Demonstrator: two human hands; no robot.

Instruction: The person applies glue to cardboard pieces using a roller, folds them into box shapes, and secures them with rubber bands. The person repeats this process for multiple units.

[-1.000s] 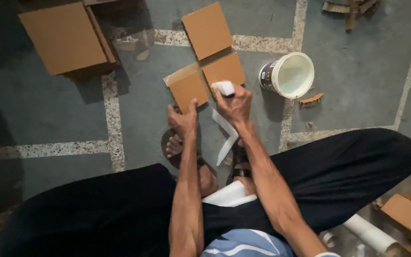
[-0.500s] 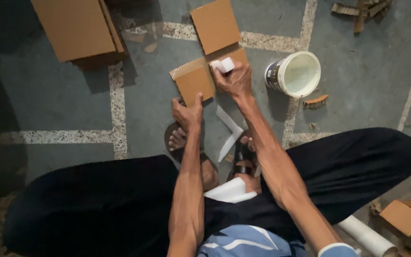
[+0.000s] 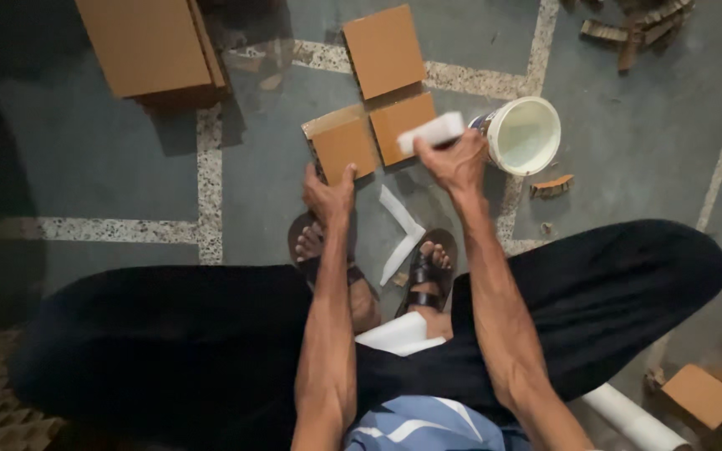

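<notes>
Fingers of the right hand point(image 3: 456, 162) are closed in a firm grip on a white block point(image 3: 432, 132), held above the folded cardboard piece point(image 3: 371, 136) lying on the floor point(image 3: 85, 167). The left hand point(image 3: 329, 194) presses that cardboard's near edge, fingers spread flat, holding nothing. A white tub point(image 3: 525, 134) stands just beside the right hand. A bent white strip point(image 3: 401, 230) lies between the sandalled feet point(image 3: 424, 271) and the cardboard.
</notes>
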